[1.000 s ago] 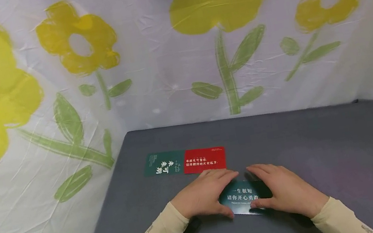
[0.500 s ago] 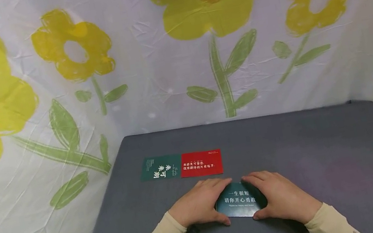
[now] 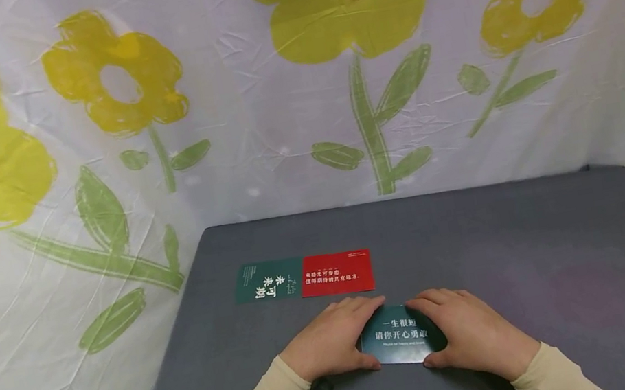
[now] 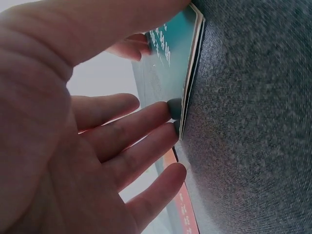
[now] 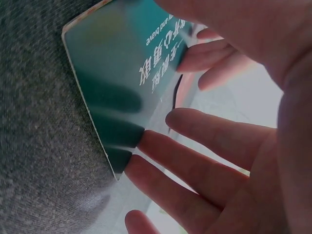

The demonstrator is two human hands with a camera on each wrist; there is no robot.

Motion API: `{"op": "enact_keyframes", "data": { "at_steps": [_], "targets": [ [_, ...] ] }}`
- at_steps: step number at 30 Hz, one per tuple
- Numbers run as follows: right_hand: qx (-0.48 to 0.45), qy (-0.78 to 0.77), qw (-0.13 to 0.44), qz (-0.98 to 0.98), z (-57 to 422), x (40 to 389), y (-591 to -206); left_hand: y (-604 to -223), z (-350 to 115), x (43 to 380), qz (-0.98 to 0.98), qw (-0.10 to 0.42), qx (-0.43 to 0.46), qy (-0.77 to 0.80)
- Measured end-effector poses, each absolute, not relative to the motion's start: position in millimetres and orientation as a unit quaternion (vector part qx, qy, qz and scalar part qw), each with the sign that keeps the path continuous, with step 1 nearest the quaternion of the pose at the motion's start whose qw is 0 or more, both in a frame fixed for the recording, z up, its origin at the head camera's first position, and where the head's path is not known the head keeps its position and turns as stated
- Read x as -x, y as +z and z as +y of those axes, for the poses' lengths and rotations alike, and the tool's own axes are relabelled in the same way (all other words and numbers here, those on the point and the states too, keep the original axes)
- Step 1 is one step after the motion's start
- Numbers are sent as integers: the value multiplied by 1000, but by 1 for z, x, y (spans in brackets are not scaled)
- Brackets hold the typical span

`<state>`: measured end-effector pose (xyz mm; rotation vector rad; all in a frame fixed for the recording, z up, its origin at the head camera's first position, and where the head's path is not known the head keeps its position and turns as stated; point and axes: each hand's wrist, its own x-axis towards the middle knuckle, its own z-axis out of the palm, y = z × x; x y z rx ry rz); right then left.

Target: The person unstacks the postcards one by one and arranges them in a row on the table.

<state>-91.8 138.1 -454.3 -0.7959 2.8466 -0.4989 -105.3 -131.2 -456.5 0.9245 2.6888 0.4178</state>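
A small stack of cards (image 3: 401, 340) with a dark green top card and white lettering lies on the grey table, in front of me. At its left end my left hand (image 3: 332, 341) holds it, thumb on the near edge and fingertips on the far edge. My right hand (image 3: 475, 328) grips the right end the same way, covering that side. Layered edges of the stack (image 4: 192, 63) show in the left wrist view. Fingertips of the right hand (image 5: 195, 170) touch the far edge of the green card (image 5: 105, 73) in the right wrist view.
Beyond my left hand, a green card (image 3: 268, 281) and a red card (image 3: 337, 273) lie side by side on the grey table (image 3: 536, 253). A white curtain (image 3: 245, 95) with yellow flowers hangs behind the table and to the left.
My right thumb and fingers have drawn back from over the lettering to the right end of the stack. In the last half second both hands stay nearly still. The head view has shifted slightly.
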Motion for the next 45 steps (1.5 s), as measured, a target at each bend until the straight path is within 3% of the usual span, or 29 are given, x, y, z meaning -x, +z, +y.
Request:
{"op": "enact_keyframes", "data": {
  "at_steps": [45],
  "targets": [
    [290, -212, 74, 930, 148, 98, -452, -448, -134, 112, 918, 161, -305, 196]
  ]
}}
